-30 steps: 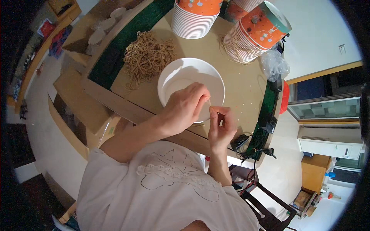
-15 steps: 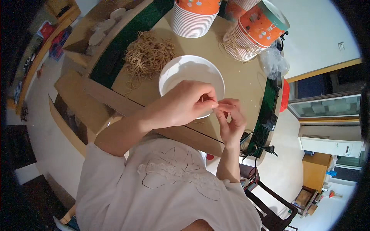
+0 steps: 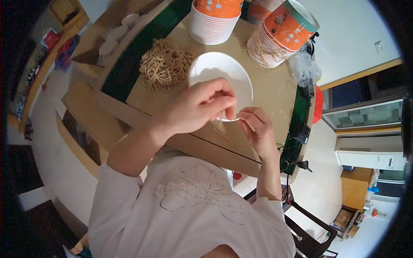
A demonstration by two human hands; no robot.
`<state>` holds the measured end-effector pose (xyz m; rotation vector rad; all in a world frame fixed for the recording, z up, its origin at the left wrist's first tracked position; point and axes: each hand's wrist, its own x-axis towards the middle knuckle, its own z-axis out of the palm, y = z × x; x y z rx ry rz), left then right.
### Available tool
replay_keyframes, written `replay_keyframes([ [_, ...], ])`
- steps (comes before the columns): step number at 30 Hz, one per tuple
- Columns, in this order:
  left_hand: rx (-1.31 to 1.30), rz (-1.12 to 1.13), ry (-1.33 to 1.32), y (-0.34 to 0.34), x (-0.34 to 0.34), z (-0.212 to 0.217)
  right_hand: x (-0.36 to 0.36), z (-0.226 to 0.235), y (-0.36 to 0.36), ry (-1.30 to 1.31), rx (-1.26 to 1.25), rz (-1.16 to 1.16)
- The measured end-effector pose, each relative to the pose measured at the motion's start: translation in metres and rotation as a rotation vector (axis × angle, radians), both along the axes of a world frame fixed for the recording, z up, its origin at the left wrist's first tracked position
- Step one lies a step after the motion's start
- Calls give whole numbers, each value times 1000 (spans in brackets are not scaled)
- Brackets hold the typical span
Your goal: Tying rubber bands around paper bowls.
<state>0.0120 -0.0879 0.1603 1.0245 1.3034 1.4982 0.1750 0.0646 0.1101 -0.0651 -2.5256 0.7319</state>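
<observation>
Above the near edge of the table, my left hand (image 3: 208,105) and my right hand (image 3: 257,128) pinch a thin pale strand (image 3: 221,130) between them. Part of it dangles in a loose curve below my left fingers; the rest is hidden by the fingers. Behind my hands a white bowl (image 3: 244,81) sits tilted on the table, partly covered by my left hand. To its left lies a tangled heap of thin tan strands (image 3: 165,64), which look like cord or bands.
Stacked orange-and-white paper tubs (image 3: 215,26) stand at the back. Another stack (image 3: 279,36) leans at the right, with tan strands around its lower part. Beside it is a clear plastic bag (image 3: 304,69). Black cables (image 3: 297,164) run along the right edge; cardboard boxes (image 3: 92,114) stand at the left.
My hands have moved slightly apart, and the loose strand now shows below my left fingers. The white bowl has tilted and shifted a little. My right hand has come down slightly.
</observation>
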Motion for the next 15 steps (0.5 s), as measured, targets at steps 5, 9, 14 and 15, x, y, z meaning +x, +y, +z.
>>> replay_keyframes([
  [5,-4,100,62,-21,-22,-10,9,13,6,-91,76,-6],
  [9,-79,310,395,-27,-26,-27,10,25,-3,-131,177,-32],
  [14,-210,249,366,-33,-27,-27,6,18,-7,-116,215,-89],
  [15,-270,204,334,-38,-26,-27,6,16,-7,-123,211,-124],
])
